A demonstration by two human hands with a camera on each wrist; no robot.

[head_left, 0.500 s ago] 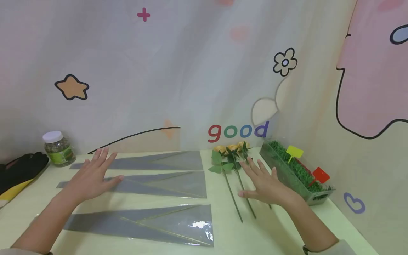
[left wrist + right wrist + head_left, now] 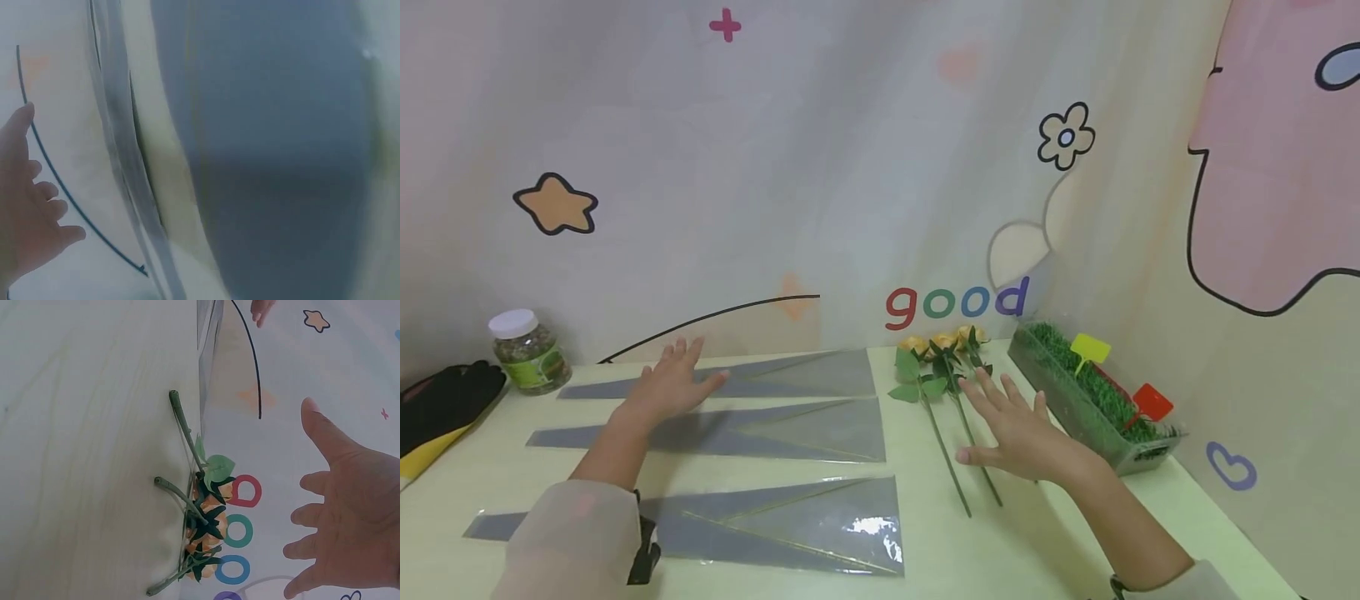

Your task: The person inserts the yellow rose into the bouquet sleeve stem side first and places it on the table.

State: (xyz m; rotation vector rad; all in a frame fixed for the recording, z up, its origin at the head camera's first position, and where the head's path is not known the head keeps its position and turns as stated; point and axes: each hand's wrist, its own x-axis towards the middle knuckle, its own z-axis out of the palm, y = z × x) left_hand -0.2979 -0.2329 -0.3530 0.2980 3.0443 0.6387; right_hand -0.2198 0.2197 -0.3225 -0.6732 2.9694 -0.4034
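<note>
Three grey plastic sleeves (image 2: 760, 529) lie flat on the surface (image 2: 947, 550), one behind another w/ gaps, narrow ends L, wide ends R; spacing prob. so each can be picked up separately w/o overlap. Just R of the wide ends: 3 yellow flowers (image 2: 942, 364) side by side, heads at the back, stems angled toward the person, prob. so stem ends are within reach.

L hand (image 2: 670, 392): above the far + mid sleeves, fingers apart, holding nothing; L wrist view shows it apart from the sleeves. R hand (image 2: 1022, 429): over the flower stems, hiding most of the rightmost one; fingers wide, nothing held, no contact seen in R wrist view. Both look raised, prob. so nothing gets pressed or shifted.

Clear box (image 2: 1071, 400) w/ green grass (image 2: 1099, 392), yellow tag (image 2: 1090, 348) + red tag (image 2: 1152, 403) sits far R; jar (image 2: 531, 354) w/ white lid + black/yellow item (image 2: 448, 412) (ID unclear) at L edge, likely kept aside from the sleeves.
</note>
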